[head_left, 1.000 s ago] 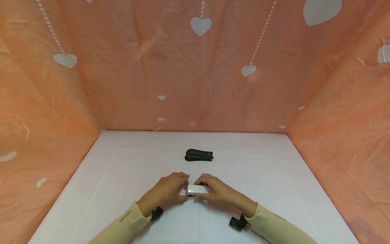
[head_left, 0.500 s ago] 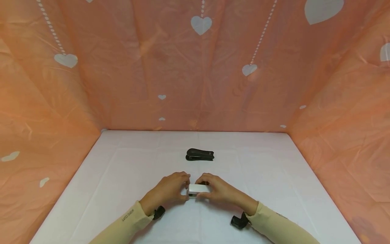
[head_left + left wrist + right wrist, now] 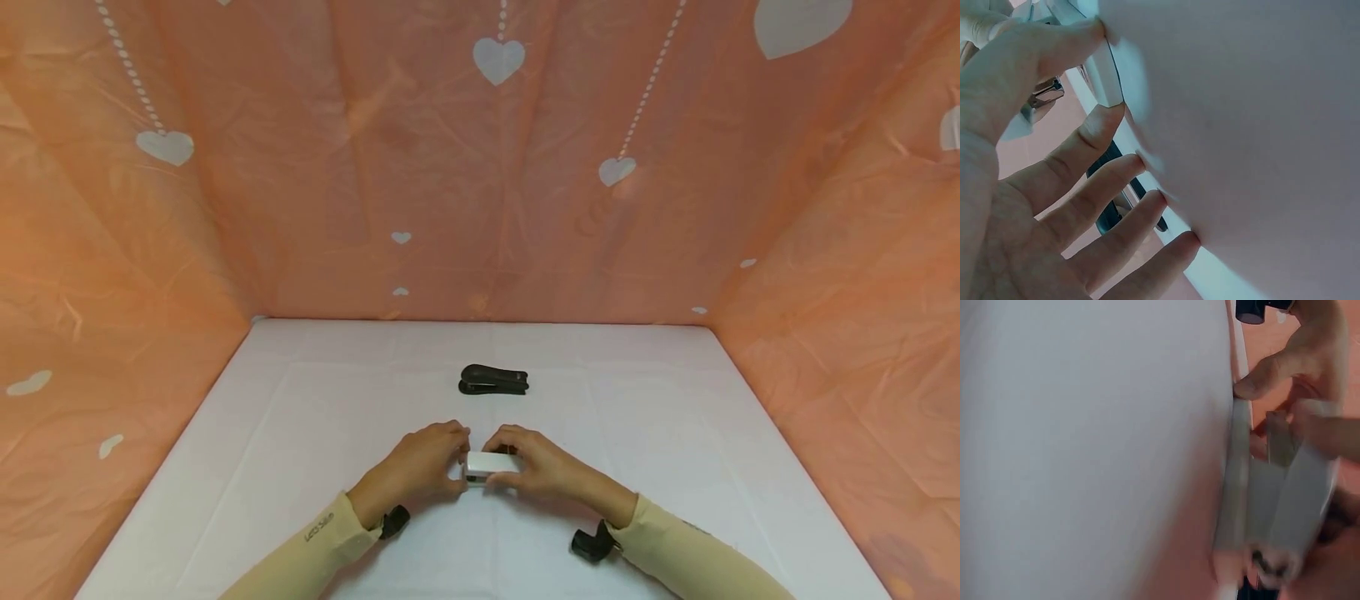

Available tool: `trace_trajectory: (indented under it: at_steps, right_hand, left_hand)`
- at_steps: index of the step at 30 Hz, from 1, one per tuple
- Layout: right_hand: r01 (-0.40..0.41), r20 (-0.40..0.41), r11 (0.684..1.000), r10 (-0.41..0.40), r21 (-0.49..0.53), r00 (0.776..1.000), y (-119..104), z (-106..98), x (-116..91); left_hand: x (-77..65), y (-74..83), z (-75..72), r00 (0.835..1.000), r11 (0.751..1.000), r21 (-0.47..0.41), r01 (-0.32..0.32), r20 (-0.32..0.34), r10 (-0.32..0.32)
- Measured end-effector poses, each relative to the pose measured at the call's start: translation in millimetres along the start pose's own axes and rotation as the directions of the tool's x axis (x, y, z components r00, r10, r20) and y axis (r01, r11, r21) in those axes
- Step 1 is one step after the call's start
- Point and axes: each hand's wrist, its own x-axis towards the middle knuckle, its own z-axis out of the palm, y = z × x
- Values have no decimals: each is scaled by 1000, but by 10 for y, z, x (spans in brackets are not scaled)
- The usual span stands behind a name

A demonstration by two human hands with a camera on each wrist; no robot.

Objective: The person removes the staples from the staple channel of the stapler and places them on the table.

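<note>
A white stapler [image 3: 483, 465] lies on the white table at the front middle. My left hand [image 3: 423, 458] pinches the left end of its base between thumb and index finger. The other left fingers are spread, their tips at the tabletop in the left wrist view. My right hand [image 3: 543, 467] grips the stapler's upper arm from the right, thumb on the near side and fingers on the far side. In the right wrist view the upper arm [image 3: 1304, 490] stands at an angle to the base [image 3: 1233, 481]. The right palm hides the stapler's other end in the head view.
A black stapler [image 3: 493, 380] lies on the white table [image 3: 360, 375] beyond the hands. Orange curtains [image 3: 420, 183] with pale hearts enclose the back and both sides. Each wrist carries a small black camera, such as the right one [image 3: 592, 542].
The hands and white stapler keep almost the same pose. The whole head view has shifted very slightly. The stapler's dark front gap looks a little different from one second ago.
</note>
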Motion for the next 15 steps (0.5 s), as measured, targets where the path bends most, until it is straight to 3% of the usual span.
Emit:
trace_trajectory:
  at_steps: [4, 10, 15]
  right_hand:
    - [-24, -7, 999, 24, 48, 1000, -15, -20, -18]
    - [16, -41, 1000, -15, 16, 999, -16, -51, -47]
    - [113, -113, 993, -115, -25, 987, -32, -148, -104]
  left_hand:
    - [-14, -4, -5, 1000, 1000, -1, 7, 4, -7]
    - [-7, 23, -18, 1000, 1000, -22, 9, 11, -8]
    - [10, 25, -11, 1000, 1000, -10, 19, 13, -19]
